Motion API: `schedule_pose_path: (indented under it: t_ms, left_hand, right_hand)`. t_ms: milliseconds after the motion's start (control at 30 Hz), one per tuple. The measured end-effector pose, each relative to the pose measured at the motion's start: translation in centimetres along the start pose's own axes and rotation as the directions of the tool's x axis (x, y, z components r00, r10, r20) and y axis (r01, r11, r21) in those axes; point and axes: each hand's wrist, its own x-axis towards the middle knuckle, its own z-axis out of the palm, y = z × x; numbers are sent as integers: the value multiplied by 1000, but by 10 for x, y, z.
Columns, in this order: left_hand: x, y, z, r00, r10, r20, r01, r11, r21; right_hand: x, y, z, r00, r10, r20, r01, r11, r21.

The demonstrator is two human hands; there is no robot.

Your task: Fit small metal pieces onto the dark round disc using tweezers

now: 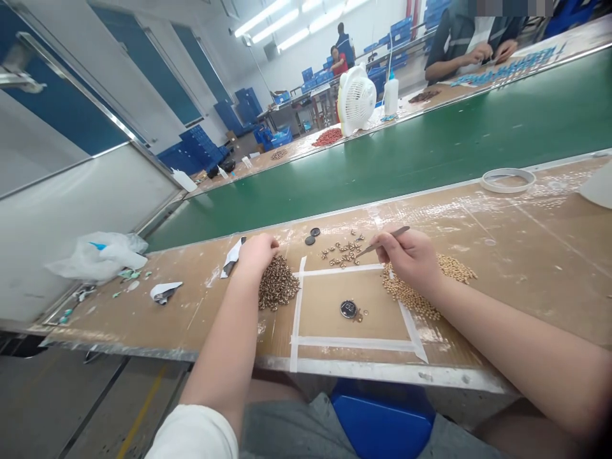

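Observation:
My right hand (pixel 406 255) grips tweezers (pixel 367 250), their tips pointing left at scattered small bronze-coloured metal parts (pixel 342 254). Below that hand lies a heap of small tan bead-like pieces (pixel 452 268), partly covered by the hand and wrist. My left hand (pixel 257 253) is at the upper left edge of a dense pile of bronze-coloured parts (pixel 278 284). Its fingers are curled together, and whatever they may hold is hidden. Between the two piles, inside a white tape frame (pixel 354 343), sits a dark round dish (pixel 349 309) with a few tiny pieces beside it.
Two small black round pieces (pixel 310 240) lie beyond the tape frame. Paper scraps (pixel 166 292) and a plastic bag (pixel 98 255) are at left. A white ring (pixel 507 180) lies near the green belt (pixel 382 166). Across it are a fan (pixel 356 101) and a co-worker's hands (pixel 492 54).

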Motion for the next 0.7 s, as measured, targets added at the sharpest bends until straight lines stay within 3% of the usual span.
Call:
schedule_pose_path:
  t_ms: [100,300,433,567,700]
  left_hand:
    - [8,-10,3,998,32,49,-32,999,11]
    - [20,-7,19,995,11,102,-15,999,41]
    - [22,-7,19,995,-4,103,0,999,38]
    - [15,2,10,1000,14,22,-14,1000,-13]
    - [-3,39,4,984,105,-146,-134,971,-200]
  right_hand:
    - [-1,-1,2,1000,16,6,-16,1000,5]
    - [-2,1,3,997,69,16,-70,997,35]
    - [-1,0,3,996,87,16,-88,994,69]
    - [-1,-3,3,993,120,-15,-118,987,110]
    - [0,-2,5,982,185,-36,-176,968,179]
